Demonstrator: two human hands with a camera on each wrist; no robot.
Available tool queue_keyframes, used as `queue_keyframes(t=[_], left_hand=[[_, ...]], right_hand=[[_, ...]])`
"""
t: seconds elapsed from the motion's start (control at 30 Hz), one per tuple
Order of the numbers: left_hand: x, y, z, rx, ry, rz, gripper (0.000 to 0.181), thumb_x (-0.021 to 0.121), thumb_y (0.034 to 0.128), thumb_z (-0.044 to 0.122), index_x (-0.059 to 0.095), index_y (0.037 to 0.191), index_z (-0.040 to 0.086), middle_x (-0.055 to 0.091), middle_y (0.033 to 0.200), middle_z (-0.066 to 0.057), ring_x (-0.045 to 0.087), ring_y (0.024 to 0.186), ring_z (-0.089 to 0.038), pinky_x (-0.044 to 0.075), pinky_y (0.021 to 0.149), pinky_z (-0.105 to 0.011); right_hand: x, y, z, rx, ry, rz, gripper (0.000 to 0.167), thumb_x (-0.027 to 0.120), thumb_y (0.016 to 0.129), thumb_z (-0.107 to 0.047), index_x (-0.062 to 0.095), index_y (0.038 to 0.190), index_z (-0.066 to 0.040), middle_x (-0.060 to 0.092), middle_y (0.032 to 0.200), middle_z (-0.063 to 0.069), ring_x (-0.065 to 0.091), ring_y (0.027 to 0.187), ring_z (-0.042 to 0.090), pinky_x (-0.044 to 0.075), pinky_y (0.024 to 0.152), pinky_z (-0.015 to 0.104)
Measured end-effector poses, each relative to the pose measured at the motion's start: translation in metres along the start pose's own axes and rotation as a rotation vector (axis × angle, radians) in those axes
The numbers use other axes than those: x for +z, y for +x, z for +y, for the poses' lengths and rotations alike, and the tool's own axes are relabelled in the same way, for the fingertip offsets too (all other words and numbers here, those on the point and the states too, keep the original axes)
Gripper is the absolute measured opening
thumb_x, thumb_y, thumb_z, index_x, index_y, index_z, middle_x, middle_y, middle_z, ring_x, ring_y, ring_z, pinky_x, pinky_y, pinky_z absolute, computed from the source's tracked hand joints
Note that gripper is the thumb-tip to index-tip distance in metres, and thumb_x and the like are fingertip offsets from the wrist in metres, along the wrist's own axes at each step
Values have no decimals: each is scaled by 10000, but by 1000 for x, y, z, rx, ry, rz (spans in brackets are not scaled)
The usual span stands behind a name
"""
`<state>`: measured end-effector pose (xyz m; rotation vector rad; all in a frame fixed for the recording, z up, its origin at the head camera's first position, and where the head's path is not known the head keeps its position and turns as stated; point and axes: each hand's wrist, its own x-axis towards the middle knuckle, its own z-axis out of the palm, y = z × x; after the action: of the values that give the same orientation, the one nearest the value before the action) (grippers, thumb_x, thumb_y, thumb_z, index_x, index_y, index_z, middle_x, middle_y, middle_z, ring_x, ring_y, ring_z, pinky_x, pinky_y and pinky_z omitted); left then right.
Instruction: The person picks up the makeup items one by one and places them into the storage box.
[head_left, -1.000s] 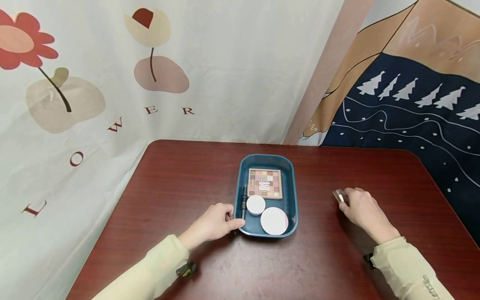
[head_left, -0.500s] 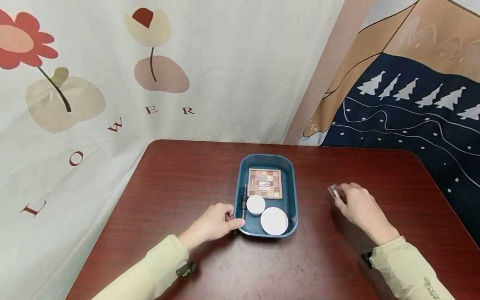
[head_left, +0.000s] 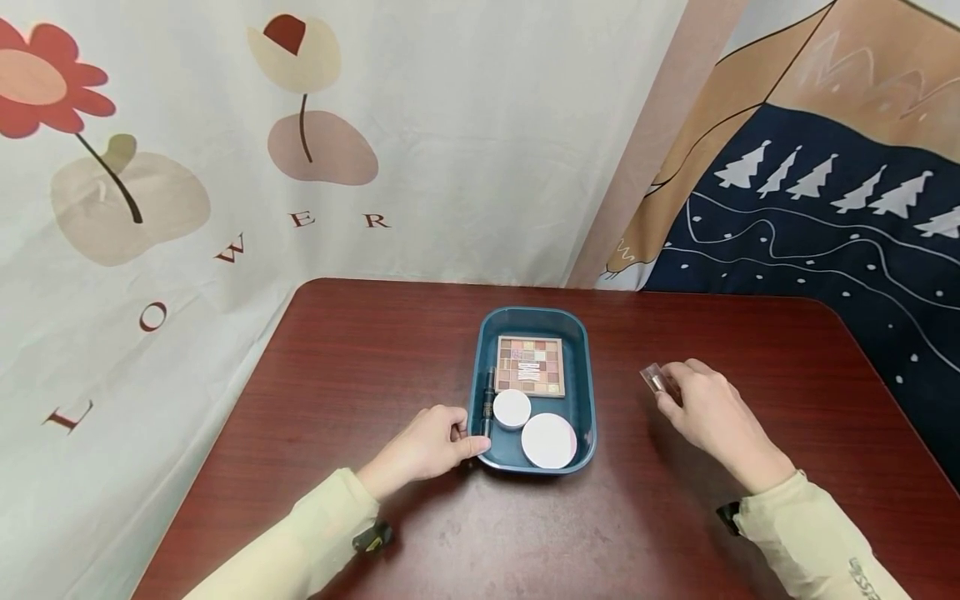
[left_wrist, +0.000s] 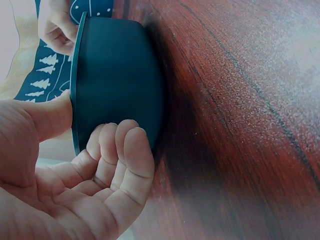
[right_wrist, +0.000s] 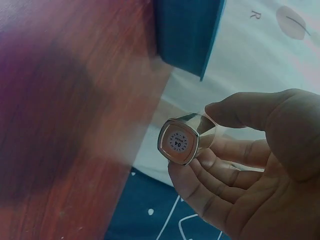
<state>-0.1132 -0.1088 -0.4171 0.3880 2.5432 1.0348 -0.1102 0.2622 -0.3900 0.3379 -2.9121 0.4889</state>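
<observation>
A blue tray (head_left: 587, 392) stands on the table. My left hand (head_left: 420, 446) grips its near left corner, thumb at the rim and curled fingers against the outer wall (left_wrist: 117, 75). Inside lie an eyeshadow palette (head_left: 529, 367), a black pen-like cosmetic tube (head_left: 488, 404), a small round white case (head_left: 512, 409) and a larger round white compact (head_left: 549, 441). To the right of the tray, my right hand (head_left: 708, 408) pinches a lipstick (head_left: 655, 379) between thumb and fingers, above the table. Its squarish base (right_wrist: 178, 143) with an "04" sticker faces the right wrist camera.
The dark red wooden table (head_left: 352, 358) reaches back to a white printed curtain (head_left: 465, 150). A navy cloth with white trees (head_left: 817, 225) hangs at the right. Between the tray and my right hand lies bare tabletop.
My right hand has moved left and slightly away from me, carrying the lipstick closer to the tray. The left hand and the tray have stayed in place.
</observation>
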Motion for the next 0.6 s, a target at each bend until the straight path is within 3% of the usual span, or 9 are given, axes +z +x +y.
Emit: queue_keyframes(t=[0.6], left_hand=[[0,0,2,-27,17,0,378,784,924,319,556,695,122,587,578,49,539,545,-118,430,545,-287]], right_hand=[[-4,5,-24,-82,34,54,216,740,858,-28,687,1058,36,625,878,124,553,689,207,492,590,383]])
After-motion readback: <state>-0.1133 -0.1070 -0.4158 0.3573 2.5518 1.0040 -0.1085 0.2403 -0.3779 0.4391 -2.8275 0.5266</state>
